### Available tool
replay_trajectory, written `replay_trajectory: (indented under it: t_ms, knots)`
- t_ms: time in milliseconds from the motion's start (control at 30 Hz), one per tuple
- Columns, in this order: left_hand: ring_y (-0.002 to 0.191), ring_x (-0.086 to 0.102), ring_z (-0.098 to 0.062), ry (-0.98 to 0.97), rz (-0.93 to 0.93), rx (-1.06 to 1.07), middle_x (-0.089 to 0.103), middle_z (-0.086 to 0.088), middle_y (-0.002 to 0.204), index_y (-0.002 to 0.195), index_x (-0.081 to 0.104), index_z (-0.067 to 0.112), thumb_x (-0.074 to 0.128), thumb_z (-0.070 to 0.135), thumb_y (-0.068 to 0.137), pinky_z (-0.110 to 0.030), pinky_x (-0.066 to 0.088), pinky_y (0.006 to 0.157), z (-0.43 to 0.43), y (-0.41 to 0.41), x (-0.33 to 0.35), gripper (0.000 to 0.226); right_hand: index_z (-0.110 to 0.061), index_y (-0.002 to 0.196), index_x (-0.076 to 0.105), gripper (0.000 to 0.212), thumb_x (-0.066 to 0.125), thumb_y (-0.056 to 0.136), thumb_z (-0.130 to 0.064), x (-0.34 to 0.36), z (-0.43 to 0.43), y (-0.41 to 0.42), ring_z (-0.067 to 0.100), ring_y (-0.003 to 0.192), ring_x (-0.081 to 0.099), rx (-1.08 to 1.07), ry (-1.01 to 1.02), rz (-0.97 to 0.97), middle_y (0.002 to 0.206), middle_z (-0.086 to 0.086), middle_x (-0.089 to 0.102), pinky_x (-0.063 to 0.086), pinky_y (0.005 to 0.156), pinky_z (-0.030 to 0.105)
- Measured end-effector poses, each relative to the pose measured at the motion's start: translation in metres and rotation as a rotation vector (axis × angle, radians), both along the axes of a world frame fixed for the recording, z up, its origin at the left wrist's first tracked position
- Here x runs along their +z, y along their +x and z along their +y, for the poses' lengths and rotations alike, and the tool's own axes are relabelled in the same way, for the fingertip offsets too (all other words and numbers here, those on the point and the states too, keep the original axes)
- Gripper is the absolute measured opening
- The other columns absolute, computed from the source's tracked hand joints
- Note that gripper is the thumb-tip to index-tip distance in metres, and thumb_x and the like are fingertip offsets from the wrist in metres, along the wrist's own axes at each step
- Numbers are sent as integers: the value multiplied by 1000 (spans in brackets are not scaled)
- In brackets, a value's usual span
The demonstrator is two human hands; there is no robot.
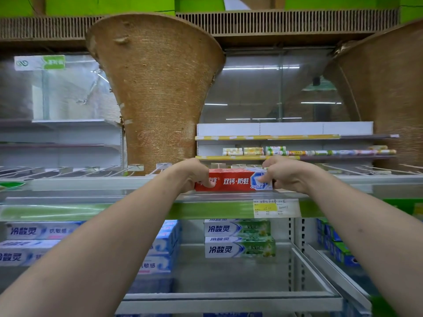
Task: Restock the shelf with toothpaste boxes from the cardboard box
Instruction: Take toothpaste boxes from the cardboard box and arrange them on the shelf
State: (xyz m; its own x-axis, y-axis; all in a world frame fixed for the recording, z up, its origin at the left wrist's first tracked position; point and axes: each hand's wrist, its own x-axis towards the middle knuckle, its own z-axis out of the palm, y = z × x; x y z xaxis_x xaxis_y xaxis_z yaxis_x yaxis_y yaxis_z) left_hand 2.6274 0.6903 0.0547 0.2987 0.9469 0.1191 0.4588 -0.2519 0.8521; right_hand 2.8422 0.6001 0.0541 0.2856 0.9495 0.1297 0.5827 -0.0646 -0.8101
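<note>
Both hands' grip clamps red toothpaste box on shelf.

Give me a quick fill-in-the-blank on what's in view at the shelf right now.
1. The toothpaste box held by both hands is mostly ____ in colour.
2. The left hand grips the box's ____ end.
3. The price tag hangs ____ the held box.

Missing words: red; left; below

A woven column rises at upper centre, a second at the right edge. Rolls lie on a far shelf right of centre. A price label sits below them. A green sign hangs upper left.
</note>
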Motion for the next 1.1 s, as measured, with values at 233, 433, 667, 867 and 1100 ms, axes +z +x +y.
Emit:
replay_trajectory:
  t_ms: [233,433,667,867,1100]
  knots:
    - [108,64,-36,-9,19,7,65,-20,111,105,54,0,78,-7,80,-48,53,100,-1,0,0,36,-2,129,46,40,64,95,-11,-3,1,-1,25,106,62,-38,-1,-107,101,8,60,56,91,40]
    - [115,61,-38,-35,-44,12,63,-21,121,121,53,-2,84,-5,70,-50,51,103,-8,-3,-1,59,-4,137,42,52,67,92,-11,-1,-3,-5,23,101,60,6,12,-3,99,7,60,49,101,43]
    - [134,46,-31,90,-119,52,43,-15,153,157,25,8,85,17,79,-45,38,109,-19,-13,7,99,-15,152,34,84,67,86,-56,4,-3,-4,31,137,43,-46,269,-114,153,9,42,40,109,50]
    - [128,51,-26,357,-9,234,41,-9,156,159,28,15,72,40,91,-38,46,103,-29,-34,11,85,-17,153,35,81,52,90,-66,14,-5,-36,28,140,41,-24,399,-438,155,6,41,40,108,44]
    - [142,36,-40,557,434,507,45,-19,152,152,41,25,40,76,79,-52,34,116,-57,-89,2,89,-25,147,43,81,46,84,-75,11,1,-101,35,141,35,117,470,-674,148,8,50,36,111,53]
